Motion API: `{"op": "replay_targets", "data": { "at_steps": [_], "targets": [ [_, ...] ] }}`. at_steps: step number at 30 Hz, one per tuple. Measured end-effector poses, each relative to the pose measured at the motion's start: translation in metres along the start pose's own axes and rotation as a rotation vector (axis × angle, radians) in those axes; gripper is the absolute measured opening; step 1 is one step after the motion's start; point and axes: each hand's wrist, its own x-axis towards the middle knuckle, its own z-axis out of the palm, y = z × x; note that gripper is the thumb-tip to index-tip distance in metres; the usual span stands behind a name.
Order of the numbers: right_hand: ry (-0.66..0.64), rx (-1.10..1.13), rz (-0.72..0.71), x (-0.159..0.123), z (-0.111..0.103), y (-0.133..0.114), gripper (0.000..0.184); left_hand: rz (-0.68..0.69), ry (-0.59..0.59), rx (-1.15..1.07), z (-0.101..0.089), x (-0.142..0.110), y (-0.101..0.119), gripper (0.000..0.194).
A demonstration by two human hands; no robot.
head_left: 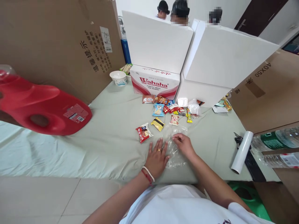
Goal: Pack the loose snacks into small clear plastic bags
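Note:
A clear plastic bag lies crumpled on the cloth between my hands. My left hand rests flat with its fingers stretched out, its thumb side against the bag's left edge. The fingers of my right hand are pinched together on the upper right part of the bag. Just beyond my left fingertips lie a red and white snack packet and a yellow packet with a dark band. A small white and red packet sits past the bag, near a blue packet.
More wrapped snacks lie before a Wahaha carton and white boxes. At left stand a big red jug and a paper bowl. At right are a white roll, scissors and plastic bottles. Several people are behind the boxes.

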Motion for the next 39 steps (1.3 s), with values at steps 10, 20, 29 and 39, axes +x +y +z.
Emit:
{"op": "replay_targets", "data": {
  "at_steps": [10, 20, 29, 39],
  "targets": [
    [0.272, -0.038, 0.333, -0.09, -0.069, 0.036, 0.042, -0.246, -0.05, -0.019, -0.011, -0.008, -0.01, 0.054],
    [0.287, -0.431, 0.034, -0.094, -0.094, -0.01, 0.03, -0.269, -0.065, 0.006, -0.016, -0.029, 0.001, 0.05],
    [-0.267, -0.811, -0.322, -0.011, 0.054, -0.033, 0.056, -0.225, 0.114, 0.125, -0.047, -0.035, 0.01, 0.035],
    [-0.204, -0.571, -0.535, -0.002, 0.043, 0.019, 0.048, -0.14, -0.105, -0.099, -0.027, 0.002, -0.019, 0.031]
  ]
}}
